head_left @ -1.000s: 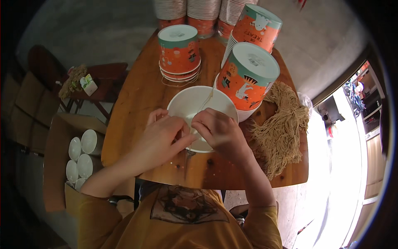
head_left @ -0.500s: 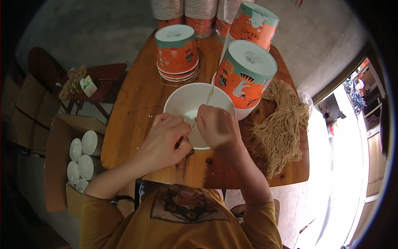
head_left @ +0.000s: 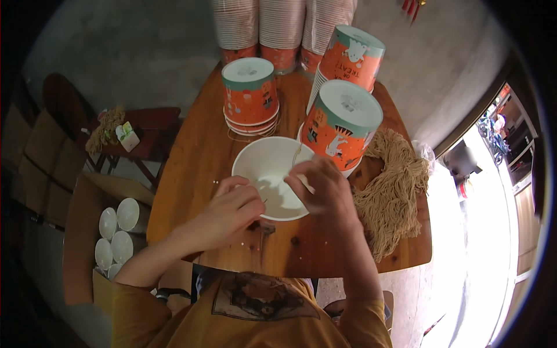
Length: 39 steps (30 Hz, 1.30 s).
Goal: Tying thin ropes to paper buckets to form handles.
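Left hand: left hand (head_left: 232, 210) sits at frame centre-left, fingers curled in and pinched at the near-left rim of the white paper bowl (head_left: 272, 174); whether something thin is caught in the pinch I cannot tell.
Right hand: right hand (head_left: 322, 191) lies over the bowl's right rim, fingers bent and closed on that edge — the grip looks snug.
Bowl: white and open-topped, it stands on the wooden tabletop (head_left: 197, 174) in the middle of the frame, between the two hands.
Twine: a heap of tan fibre strands (head_left: 391, 191) lies at right of centre, just beside the right hand.
Printed tubs: an orange tub with a teal rim (head_left: 342, 124) stands touching the bowl's far right side; two more orange tubs (head_left: 250, 93) stand further up.
Stacks: tall stacks of cups (head_left: 281, 29) line the top edge.
Side: a cardboard box of white rolls (head_left: 119, 232) sits at lower left — off the tabletop.
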{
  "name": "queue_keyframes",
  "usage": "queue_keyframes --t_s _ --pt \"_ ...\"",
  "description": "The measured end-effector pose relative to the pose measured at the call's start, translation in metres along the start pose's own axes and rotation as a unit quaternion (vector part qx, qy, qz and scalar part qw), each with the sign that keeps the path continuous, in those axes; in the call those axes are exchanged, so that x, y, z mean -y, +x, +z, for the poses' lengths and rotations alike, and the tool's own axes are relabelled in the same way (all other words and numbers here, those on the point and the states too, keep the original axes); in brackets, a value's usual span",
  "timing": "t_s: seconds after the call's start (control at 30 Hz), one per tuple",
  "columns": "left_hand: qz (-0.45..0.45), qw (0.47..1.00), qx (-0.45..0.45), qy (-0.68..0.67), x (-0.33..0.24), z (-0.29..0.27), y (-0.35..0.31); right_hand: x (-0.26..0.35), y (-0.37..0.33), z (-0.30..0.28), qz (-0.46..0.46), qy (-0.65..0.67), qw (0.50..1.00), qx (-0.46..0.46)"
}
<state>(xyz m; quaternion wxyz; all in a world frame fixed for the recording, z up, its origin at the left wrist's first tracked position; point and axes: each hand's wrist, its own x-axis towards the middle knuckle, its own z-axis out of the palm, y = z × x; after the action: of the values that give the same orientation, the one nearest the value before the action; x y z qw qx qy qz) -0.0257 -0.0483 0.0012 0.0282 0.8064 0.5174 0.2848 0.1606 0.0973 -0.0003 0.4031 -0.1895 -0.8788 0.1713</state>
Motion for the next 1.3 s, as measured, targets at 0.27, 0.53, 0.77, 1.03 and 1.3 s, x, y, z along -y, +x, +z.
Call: queue_keyframes --t_s 0.27,0.53,0.77,1.03,1.3 --pt "-0.024 0.998 0.029 0.059 0.032 -0.085 0.001 0.010 0.000 -0.001 -0.067 -0.002 0.986 0.154" --pt "-0.146 0.901 -0.405 -0.049 0.039 -0.112 -0.018 -0.036 0.129 0.107 0.257 0.579 0.771 0.059" --pt "-0.256 0.894 -0.328 -0.168 0.063 -0.053 -0.052 -0.086 0.129 0.158 0.388 0.654 0.645 -0.077" --pt "-0.296 0.889 -0.246 -0.246 0.083 0.004 -0.024 -0.037 0.044 0.093 0.112 0.137 0.984 0.021" --pt "-0.241 0.934 -0.103 -0.243 0.083 0.117 0.065 -0.035 0.064 -0.048 0.024 -0.255 0.963 -0.084"
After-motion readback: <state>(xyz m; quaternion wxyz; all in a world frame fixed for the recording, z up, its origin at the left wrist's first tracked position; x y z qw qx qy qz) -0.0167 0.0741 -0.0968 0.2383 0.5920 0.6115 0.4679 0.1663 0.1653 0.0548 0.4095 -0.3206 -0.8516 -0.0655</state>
